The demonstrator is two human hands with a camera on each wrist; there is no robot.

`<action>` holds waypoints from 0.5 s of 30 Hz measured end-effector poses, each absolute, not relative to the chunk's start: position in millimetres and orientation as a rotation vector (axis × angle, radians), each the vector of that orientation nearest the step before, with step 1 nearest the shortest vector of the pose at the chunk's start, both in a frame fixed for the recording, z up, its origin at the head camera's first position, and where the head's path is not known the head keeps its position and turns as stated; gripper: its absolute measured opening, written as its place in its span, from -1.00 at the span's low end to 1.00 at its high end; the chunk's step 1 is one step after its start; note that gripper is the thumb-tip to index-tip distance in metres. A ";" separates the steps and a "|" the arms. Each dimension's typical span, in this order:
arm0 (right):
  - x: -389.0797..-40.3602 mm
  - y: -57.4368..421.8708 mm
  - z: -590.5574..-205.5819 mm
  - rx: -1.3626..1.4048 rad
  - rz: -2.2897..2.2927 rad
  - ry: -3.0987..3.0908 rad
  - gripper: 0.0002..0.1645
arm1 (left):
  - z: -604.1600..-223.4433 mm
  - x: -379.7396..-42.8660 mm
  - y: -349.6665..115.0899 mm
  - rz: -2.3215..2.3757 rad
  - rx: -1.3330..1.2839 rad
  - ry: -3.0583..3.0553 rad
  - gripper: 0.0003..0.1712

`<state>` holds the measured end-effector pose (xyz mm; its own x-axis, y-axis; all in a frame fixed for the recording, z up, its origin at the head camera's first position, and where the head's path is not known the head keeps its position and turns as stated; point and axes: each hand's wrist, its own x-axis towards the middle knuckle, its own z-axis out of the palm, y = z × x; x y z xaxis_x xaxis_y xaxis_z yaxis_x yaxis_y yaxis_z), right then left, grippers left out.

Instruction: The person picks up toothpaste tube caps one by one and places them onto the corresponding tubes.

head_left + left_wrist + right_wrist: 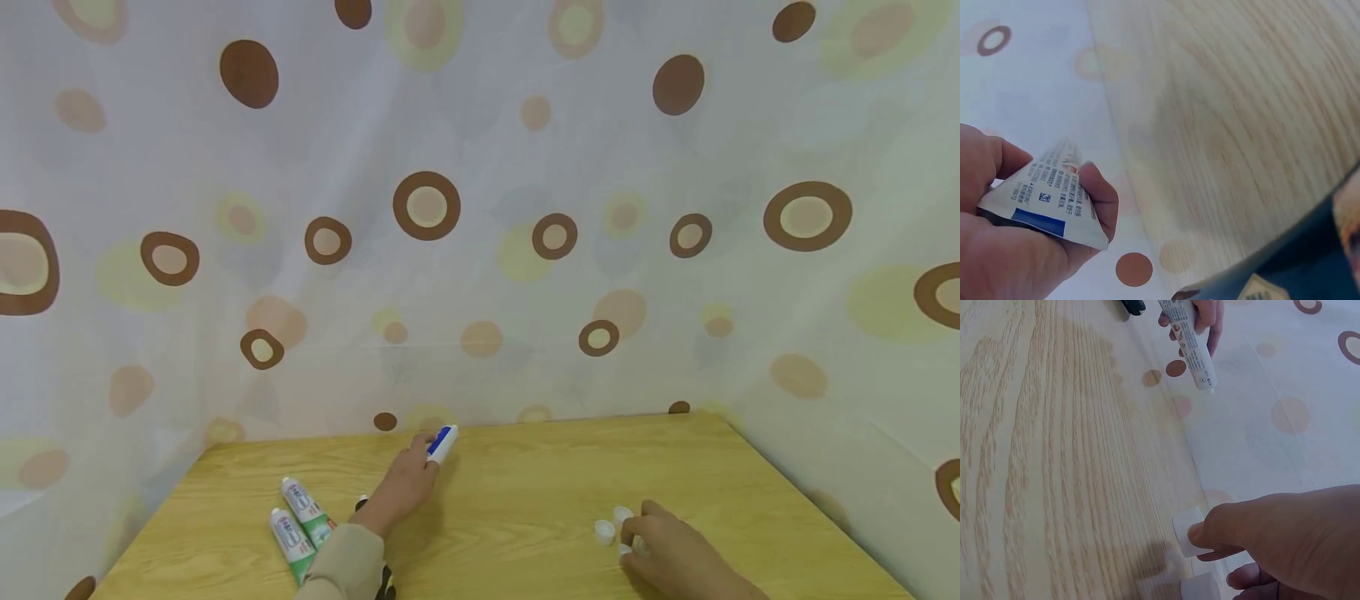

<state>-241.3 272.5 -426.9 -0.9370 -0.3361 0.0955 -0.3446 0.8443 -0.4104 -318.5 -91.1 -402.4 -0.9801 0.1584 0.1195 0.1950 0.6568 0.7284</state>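
My left hand grips a white toothpaste tube with a blue patch, held above the far part of the table. In the left wrist view, fingers and thumb wrap the tube's flat end. The narrow nozzle end points away, bare of a cap in the right wrist view. Low over the table at right, my right hand pinches a small white cap between thumb and finger. Beside it, other white caps sit on the wood; the fingers partly hide some of them.
Two green and white toothpaste tubes lie side by side at the left of the wooden table. Under the left forearm, a dark object is mostly hidden. A dotted cloth hangs behind and along the sides.
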 end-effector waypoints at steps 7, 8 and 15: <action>-241.8 267.3 -422.0 0.551 0.672 -2.946 -0.97 | -401.6 -312.4 -92.5 -1.491 -0.346 -2.738 -0.34; -241.7 265.8 -421.1 0.554 0.670 -2.934 -0.98 | -400.6 -311.4 -92.1 -1.516 -0.336 -2.733 -0.31; -241.4 256.5 -415.7 0.519 0.724 -2.911 -0.91 | -395.7 -304.1 -90.2 -1.685 -0.402 -2.716 -0.28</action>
